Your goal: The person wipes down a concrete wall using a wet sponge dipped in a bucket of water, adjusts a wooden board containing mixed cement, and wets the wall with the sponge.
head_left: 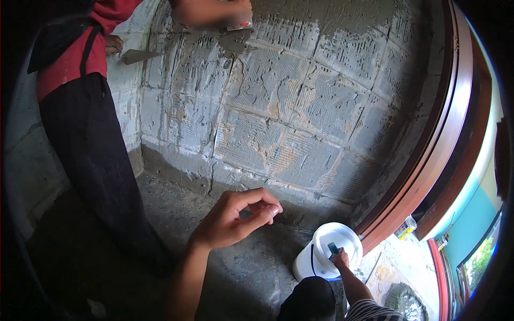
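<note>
My left hand point(238, 216) is raised in front of the wall, above the floor. Its fingers are curled and the thumb tip meets the index finger, with nothing visible between them. Lower right, my right hand point(340, 259) reaches over a white plastic bucket point(301, 263) and grips a small teal tool point(333, 248). That tool stays inside the rim; its working end cannot be made out.
A co-worker in a red top and dark trousers point(99, 155) stands at left, one hand by a pointed trowel point(140, 56), the other pressing a float point(239, 24) on the mortar-smeared block wall point(278, 117). A brown door frame point(428, 155) curves along the right. Wet mortar point(404, 300) lies lower right.
</note>
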A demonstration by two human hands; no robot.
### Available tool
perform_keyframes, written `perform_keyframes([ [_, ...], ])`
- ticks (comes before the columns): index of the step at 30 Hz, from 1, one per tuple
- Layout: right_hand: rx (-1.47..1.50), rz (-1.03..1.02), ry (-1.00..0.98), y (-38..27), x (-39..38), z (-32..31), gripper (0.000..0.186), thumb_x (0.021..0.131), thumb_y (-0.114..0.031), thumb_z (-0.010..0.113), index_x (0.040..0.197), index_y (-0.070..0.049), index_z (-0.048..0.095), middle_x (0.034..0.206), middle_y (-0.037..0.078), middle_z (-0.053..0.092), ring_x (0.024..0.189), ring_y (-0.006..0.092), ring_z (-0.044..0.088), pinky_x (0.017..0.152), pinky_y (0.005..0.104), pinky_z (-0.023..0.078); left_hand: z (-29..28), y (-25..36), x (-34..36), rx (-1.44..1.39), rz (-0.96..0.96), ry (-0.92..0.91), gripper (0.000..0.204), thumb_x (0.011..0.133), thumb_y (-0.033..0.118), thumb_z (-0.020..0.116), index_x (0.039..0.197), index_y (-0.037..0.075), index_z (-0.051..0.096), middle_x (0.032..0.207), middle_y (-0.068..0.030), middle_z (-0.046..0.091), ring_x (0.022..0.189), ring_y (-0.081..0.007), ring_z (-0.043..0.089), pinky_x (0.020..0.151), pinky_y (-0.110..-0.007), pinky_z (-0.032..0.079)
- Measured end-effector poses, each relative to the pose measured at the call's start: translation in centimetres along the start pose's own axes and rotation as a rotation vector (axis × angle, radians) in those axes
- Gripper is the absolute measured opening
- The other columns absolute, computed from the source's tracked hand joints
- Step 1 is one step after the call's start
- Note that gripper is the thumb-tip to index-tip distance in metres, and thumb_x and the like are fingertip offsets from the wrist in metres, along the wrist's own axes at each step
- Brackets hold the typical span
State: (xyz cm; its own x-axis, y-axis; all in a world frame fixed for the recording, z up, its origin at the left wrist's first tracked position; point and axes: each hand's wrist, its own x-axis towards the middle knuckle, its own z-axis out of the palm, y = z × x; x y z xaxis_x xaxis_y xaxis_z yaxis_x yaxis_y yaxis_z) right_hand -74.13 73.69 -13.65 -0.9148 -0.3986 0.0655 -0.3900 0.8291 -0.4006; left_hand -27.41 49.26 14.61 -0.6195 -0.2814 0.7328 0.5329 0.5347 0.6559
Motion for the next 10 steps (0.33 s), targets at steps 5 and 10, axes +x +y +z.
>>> perform_keyframes([
  [5,0.005,-0.007,-0.003,-0.01,0.08,0.16,0.041,0.074,-0.019,0.055,0.113,-0.006,0.052,0.101,0.021,0.063,0.096,0.0354,0.061,0.084,0.044,0.046,-0.06,0.11,-0.01,-0.008,-0.016,-0.005,0.015,0.088,0.015,0.058,0.091,0.001,0.062,0.074,-0.0033,0.062,0.069,-0.0083,0.058,0.065,-0.023,0.047],
  [10,-0.052,0.046,-0.033,0.16,0.53,0.33,0.044,0.074,-0.02,0.056,0.116,-0.007,0.051,0.104,0.021,0.063,0.098,0.0357,0.061,0.088,0.0439,0.045,-0.07,0.22,-0.05,0.005,-0.027,-0.001,0.016,0.088,0.017,0.059,0.091,0.002,0.062,0.074,-0.0036,0.062,0.068,-0.0094,0.059,0.065,-0.023,0.047],
])
